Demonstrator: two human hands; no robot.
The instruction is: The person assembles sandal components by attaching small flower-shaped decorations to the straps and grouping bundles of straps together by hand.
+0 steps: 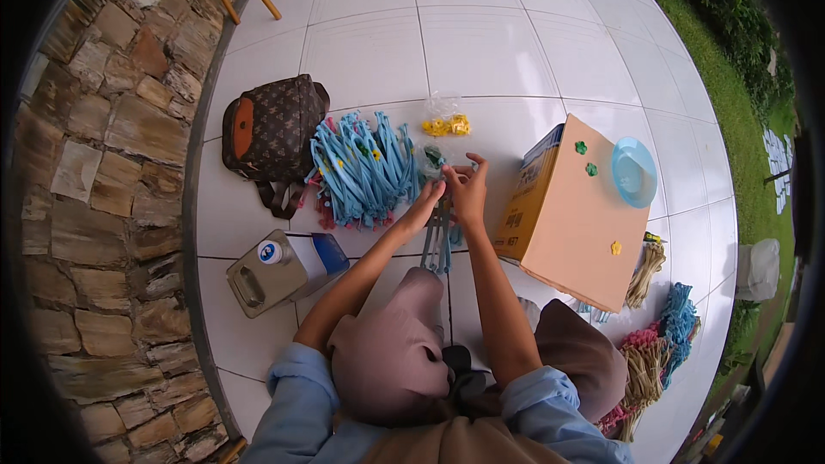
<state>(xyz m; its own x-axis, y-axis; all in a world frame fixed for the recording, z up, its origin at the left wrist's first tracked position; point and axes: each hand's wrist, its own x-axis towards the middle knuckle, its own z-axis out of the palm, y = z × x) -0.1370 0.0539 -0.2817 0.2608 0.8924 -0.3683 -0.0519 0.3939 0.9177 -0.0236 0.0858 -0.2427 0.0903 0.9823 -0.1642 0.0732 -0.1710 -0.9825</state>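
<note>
Both my hands meet over the white tiled floor [481,60], just right of a heap of light blue woven strips [365,170]. My left hand [427,200] and my right hand [467,187] together pinch a small piece at the top of a bundle of blue strips [440,241] that hangs down between them. A clear bag with green bits [432,155] lies right behind my fingers. Farther back lies a clear bag of yellow pieces [447,125].
A cardboard box [571,215] stands at the right with a light blue bowl [634,171] and small flower pieces on top. A brown patterned bag [271,131] lies at left, a metal tin [266,272] near my left elbow. Bundles of coloured strips [657,344] lie at the right. A stone wall [103,172] runs along the left.
</note>
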